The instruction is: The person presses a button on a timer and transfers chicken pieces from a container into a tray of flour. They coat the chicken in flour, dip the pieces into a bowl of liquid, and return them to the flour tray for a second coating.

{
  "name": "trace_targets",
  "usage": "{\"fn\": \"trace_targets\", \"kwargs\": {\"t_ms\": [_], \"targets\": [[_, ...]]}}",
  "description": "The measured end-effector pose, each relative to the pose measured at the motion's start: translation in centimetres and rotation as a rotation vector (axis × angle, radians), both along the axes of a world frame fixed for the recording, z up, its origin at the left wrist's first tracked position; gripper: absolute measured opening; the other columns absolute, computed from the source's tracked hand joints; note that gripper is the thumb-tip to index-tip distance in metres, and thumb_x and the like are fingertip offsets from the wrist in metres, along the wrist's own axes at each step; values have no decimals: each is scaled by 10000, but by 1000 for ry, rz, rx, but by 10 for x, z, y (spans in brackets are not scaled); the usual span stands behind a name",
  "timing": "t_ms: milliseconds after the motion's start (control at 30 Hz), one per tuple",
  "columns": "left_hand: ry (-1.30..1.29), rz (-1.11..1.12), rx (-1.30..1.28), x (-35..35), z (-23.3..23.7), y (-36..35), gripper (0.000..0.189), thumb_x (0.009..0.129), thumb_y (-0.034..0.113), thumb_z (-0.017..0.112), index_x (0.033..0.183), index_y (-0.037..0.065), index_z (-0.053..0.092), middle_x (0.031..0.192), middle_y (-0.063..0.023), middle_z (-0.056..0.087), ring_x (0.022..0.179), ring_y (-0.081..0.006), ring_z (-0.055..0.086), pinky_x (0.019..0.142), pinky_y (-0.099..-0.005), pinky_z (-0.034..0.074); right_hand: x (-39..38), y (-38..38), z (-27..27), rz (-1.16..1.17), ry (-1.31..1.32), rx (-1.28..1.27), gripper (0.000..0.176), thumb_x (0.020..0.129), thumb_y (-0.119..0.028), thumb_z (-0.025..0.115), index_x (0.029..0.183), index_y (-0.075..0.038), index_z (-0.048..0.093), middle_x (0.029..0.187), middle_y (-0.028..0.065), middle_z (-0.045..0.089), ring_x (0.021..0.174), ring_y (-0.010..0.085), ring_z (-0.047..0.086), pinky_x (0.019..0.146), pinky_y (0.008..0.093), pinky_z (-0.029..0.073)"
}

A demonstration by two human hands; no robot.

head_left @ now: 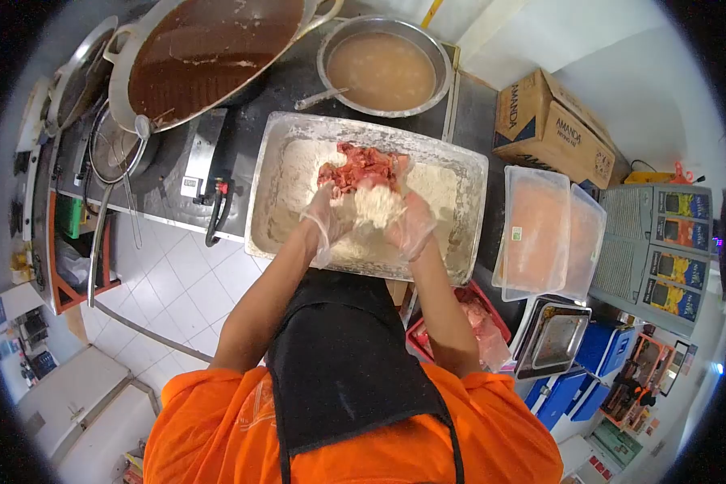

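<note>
Meat (353, 171) lies in a tray (477, 206), dark counter (167, 181) beneath, tiled floor (163, 273) beside.

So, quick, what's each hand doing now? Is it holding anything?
Left hand: cupped beside the red meat; whether it's gripping can't be told.
Right hand: cupped beside the blurry floury clump; whether it's gripping can't be told.

We've got two hands (324, 218), one floury tray (264, 189), one basin of cloudy liquid (443, 71), one red tub (412, 340), one AMANDA box (577, 135), two translucent containers (536, 234)!
</note>
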State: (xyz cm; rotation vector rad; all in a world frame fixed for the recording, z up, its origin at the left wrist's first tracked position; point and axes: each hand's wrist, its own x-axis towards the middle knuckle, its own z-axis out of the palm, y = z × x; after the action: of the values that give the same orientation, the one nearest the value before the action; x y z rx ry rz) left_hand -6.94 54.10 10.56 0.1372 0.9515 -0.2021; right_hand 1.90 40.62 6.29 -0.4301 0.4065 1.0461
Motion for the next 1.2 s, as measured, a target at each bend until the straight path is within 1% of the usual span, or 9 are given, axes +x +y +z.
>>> {"fn": "trace_targets", "kwargs": {"t_ms": [300,400,500,667,833,967,1033,1133,1200], "targets": [[-158,139,-72,-1,-15,59,450,910,361,447,1241,64,379,1366,-214,339,1189,-379,440,1013,-521,355,71,-15,-10,154,-262,-368,469,929,-293,373,1275,19,434,1275,172,493,1147,325,492,987,455,386],[233,-223,437,11,-20,68,635,855,512,500,1332,108,386,1327,-169,422,1141,-362,468,978,-532,357,94,-16,-45,293,-388,-919,548,916,-314,386,1362,2,355,1393,187,378,1273,301,381,1069,431,269],[94,-453,732,25,-88,74,621,924,478,374,1317,1,431,1240,-204,509,1082,-286,536,892,-403,449,112,-4,-70,563,-584,-1008,728,897,-482,421,1466,-111,161,1511,134,164,1370,305,202,1099,412,177],[19,-385,814,88,-231,53,592,928,519,348,1170,17,546,1109,-143,573,953,-243,545,823,-397,458,111,25,-73,745,-796,-948,765,850,-554,494,1443,-125,270,1492,101,240,1366,276,220,1088,439,189],[-77,-310,647,74,-142,47,560,933,532,330,1104,59,578,1042,-103,603,909,-236,547,826,-409,461,117,43,-103,1069,-1173,-767,753,792,-606,570,1332,-92,472,1342,95,480,1246,228,419,1066,378,287],[-106,-530,613,28,-113,47,535,928,500,362,1261,112,516,1334,-129,471,1187,-289,491,977,-433,405,51,32,18,1159,-1451,-740,743,840,-496,556,1392,-56,326,1298,159,496,1195,266,470,1051,357,331],[-345,-1110,1380,5,-100,55,565,899,450,443,1353,116,419,1364,-175,426,1250,-298,425,1052,-436,323,16,13,39,1263,-1711,-1033,702,861,-458,518,1357,-8,312,1305,180,464,1206,292,449,1051,376,331],[-124,-1028,1537,-36,-74,62,510,892,356,464,1339,113,433,1341,-158,460,1233,-297,449,1056,-414,322,30,-38,-23,1455,-2223,-1068,602,914,-388,449,1323,40,339,1364,181,397,1248,301,396,1057,371,322],[-292,-1745,2269,-64,-139,80,499,866,297,507,1327,117,444,1322,-145,488,1218,-323,462,1033,-411,351,77,-57,-112,1451,-1380,-700,564,951,-320,388,1350,67,288,1421,186,326,1308,272,319,1070,353,306]]}}
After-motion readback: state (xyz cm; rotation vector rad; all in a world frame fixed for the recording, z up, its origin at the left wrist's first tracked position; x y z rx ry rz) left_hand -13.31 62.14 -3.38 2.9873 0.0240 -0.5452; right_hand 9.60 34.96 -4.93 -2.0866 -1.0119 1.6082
